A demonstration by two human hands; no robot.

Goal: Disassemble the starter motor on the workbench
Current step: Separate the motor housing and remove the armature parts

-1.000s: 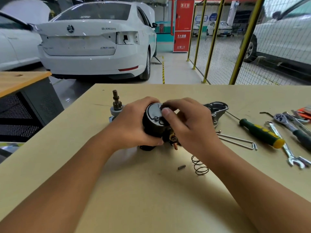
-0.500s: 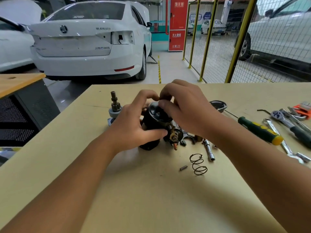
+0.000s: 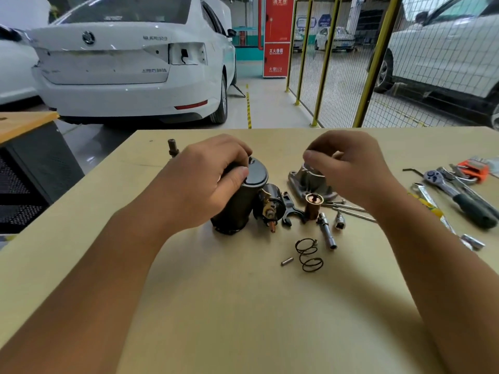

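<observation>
right hand (image 3: pixel 348 168) lifted off, fingers pinched | left hand (image 3: pixel 208 182) grips motor body (image 3: pixel 237 209)

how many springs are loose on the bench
1: the coil spring lies on the workbench near the front, beside a small pin. Others may be hidden under the hands.
</observation>
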